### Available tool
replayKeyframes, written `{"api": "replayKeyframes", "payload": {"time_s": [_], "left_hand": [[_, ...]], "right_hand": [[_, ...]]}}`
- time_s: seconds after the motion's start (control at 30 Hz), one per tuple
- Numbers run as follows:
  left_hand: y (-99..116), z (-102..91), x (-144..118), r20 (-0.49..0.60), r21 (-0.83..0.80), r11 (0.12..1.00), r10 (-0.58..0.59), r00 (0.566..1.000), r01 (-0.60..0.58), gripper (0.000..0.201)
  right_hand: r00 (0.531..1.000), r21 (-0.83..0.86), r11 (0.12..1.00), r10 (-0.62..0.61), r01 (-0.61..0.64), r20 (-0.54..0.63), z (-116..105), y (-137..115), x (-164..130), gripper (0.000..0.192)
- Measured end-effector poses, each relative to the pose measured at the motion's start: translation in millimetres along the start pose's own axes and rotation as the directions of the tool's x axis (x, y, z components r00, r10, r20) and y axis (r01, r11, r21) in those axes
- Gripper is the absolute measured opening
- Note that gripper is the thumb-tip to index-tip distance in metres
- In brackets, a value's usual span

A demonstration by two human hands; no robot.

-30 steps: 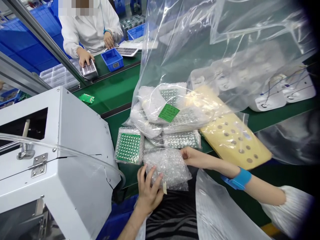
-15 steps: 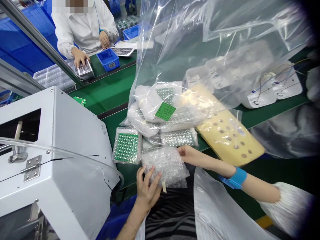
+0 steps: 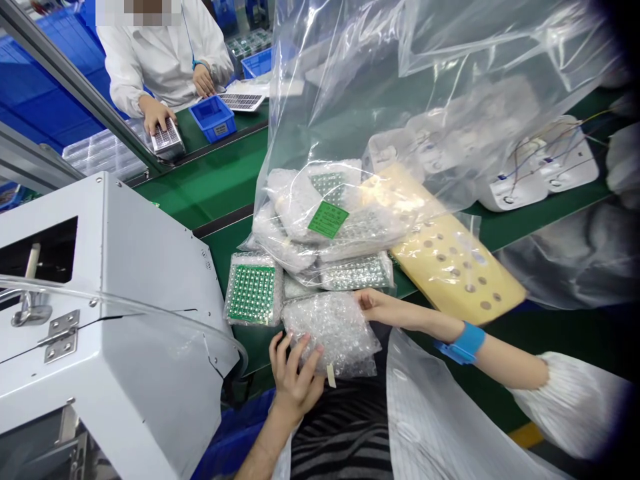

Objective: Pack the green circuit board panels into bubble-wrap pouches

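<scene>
A bubble-wrap package (image 3: 333,327) with a small strip of tape hangs at the near edge of the green bench. My left hand (image 3: 296,380) grips its lower left side, fingers spread over the front and thumb out of sight. At the upper right corner my right hand (image 3: 377,308) pinches the wrap; some of its fingers are hidden behind it. What lies inside the package cannot be made out. Just left of it is a bubble-wrapped stack of green circuit boards (image 3: 253,292). Behind, a large clear plastic bag (image 3: 310,133) covers several more wrapped packs.
A grey machine housing (image 3: 155,300) stands close on the left. Yellow foam sheet (image 3: 460,267) and white plastic housings with wires (image 3: 545,167) are on the right. Across the bench a co-worker in white (image 3: 160,60) rests a hand on a stack of panels near a blue bin (image 3: 213,119).
The view has shifted slightly. Both hands keep nearly the same hold on the bubble-wrap package, which has barely moved.
</scene>
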State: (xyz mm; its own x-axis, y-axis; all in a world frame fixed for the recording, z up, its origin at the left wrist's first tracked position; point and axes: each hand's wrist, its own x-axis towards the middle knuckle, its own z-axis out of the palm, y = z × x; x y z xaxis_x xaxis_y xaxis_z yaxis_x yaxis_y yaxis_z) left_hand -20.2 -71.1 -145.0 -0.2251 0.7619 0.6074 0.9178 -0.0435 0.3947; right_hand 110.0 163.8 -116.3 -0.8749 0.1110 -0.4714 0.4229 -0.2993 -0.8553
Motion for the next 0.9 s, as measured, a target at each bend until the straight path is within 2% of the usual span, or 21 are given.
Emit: {"api": "replayKeyframes", "payload": {"time_s": [0.4, 0.67, 0.9], "left_hand": [[3, 6.9, -1, -0.04, -0.016, 0.998, -0.058, 0.998, 0.057, 0.032], [4, 8.4, -3, -0.041, -0.023, 0.997, -0.075, 0.996, 0.074, 0.029], [7, 9.7, -3, -0.047, -0.022, 0.996, -0.093, 0.995, 0.092, 0.029]], "right_hand": [[1.0, -0.015, 1.0, 0.015, -0.015, 0.011, -2, 10, 2, 0.022], [0.997, -0.026, 0.999, 0.027, -0.025, 0.07, 1, 0, -2, 0.028], [0.994, -0.044, 0.999, 0.033, -0.028, 0.108, 4, -6, -3, 0.041]]}}
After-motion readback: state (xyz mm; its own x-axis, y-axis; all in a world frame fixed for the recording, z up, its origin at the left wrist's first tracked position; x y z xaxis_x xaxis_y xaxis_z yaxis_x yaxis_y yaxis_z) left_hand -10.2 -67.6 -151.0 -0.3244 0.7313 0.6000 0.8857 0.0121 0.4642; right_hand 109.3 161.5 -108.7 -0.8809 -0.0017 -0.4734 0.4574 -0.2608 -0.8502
